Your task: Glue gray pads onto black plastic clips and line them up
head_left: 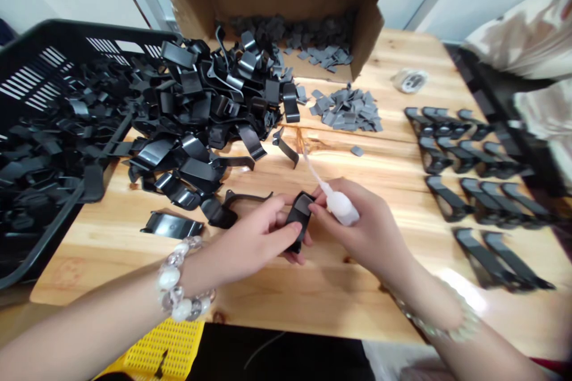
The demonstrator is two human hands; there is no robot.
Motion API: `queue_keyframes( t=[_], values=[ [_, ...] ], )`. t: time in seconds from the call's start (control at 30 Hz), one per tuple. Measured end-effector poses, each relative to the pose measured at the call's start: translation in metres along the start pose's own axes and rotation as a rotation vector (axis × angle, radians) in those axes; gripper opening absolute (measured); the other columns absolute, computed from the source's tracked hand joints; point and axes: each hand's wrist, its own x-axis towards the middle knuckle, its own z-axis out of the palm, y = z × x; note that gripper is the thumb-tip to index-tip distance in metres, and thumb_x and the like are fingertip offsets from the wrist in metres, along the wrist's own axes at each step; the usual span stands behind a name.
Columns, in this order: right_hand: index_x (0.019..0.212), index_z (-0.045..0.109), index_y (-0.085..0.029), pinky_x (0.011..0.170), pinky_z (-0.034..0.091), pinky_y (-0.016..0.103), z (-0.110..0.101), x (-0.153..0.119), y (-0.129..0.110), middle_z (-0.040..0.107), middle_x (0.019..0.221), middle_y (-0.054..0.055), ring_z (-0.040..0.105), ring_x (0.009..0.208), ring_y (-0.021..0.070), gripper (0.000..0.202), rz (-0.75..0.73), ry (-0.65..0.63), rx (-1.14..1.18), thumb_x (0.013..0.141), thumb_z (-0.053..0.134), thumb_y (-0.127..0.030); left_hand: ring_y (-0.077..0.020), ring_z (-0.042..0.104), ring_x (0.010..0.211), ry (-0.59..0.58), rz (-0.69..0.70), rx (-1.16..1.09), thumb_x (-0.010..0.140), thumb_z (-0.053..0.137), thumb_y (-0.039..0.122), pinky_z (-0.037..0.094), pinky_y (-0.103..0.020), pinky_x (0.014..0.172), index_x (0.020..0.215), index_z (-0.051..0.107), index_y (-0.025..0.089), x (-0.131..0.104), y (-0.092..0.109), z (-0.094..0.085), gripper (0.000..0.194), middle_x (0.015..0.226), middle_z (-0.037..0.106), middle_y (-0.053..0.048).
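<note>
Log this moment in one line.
left hand: holds black piece, gray pad on it | right hand: holds white bottle near black piece | left side: heaped black parts | right side: rows of black parts

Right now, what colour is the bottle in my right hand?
The bottle in your right hand is white, best seen in the head view.

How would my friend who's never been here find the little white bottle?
Find the wooden table, then the right hand over its near part. That hand holds the white bottle, its thin nozzle pointing away from the person. Unlike the black piece beside it in the left hand, it's white and rounded.
</note>
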Motion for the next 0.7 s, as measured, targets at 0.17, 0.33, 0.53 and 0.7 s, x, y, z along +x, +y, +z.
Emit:
queue_keyframes(
  t=[0.17, 0.33, 0.53, 0.7],
  values=[
    [0.084, 0.060, -0.020, 0.066, 0.046, 0.027, 0.0011, 0.0004, 0.0010, 0.067, 0.084, 0.002, 0.061, 0.075, 0.0158, 0.007, -0.022, 0.012, -0.033, 0.078, 0.063, -0.018, -0.0134, 0.065, 0.068, 0.007, -0.010, 0.011, 0.090, 0.050, 0.022, 0.054, -0.033, 0.071, 0.120, 0.040, 0.015, 0.0001, -0.0004, 0.0002, 0.032, 0.088, 0.061, -0.003],
    [0.083, 0.060, -0.019, 0.064, 0.046, 0.026, 0.0006, 0.0001, 0.0002, 0.066, 0.083, 0.002, 0.061, 0.073, 0.0148, 0.005, -0.023, 0.008, -0.041, 0.078, 0.063, -0.019, -0.0136, 0.065, 0.069, 0.017, -0.012, 0.024, 0.090, 0.050, 0.023, 0.054, -0.034, 0.072, 0.122, 0.039, 0.016, -0.0008, -0.0018, -0.0001, 0.035, 0.089, 0.062, -0.003],
    [0.081, 0.060, -0.019, 0.061, 0.044, 0.024, 0.0010, -0.0002, 0.0013, 0.066, 0.079, 0.000, 0.060, 0.070, 0.0130, 0.005, -0.011, 0.022, -0.057, 0.078, 0.063, -0.018, -0.0128, 0.065, 0.069, 0.019, -0.011, 0.034, 0.090, 0.050, 0.022, 0.054, -0.031, 0.070, 0.123, 0.040, 0.015, 0.0004, -0.0016, -0.0010, 0.036, 0.089, 0.062, -0.003],
    [0.082, 0.060, -0.018, 0.063, 0.045, 0.024, 0.0035, 0.0015, 0.0031, 0.066, 0.080, 0.000, 0.060, 0.071, 0.0130, 0.006, -0.024, 0.018, -0.054, 0.077, 0.064, -0.017, -0.0127, 0.065, 0.069, 0.019, -0.001, 0.039, 0.089, 0.051, 0.022, 0.055, -0.031, 0.070, 0.119, 0.042, 0.016, 0.0010, -0.0027, -0.0009, 0.031, 0.089, 0.062, -0.002]
  ],
)
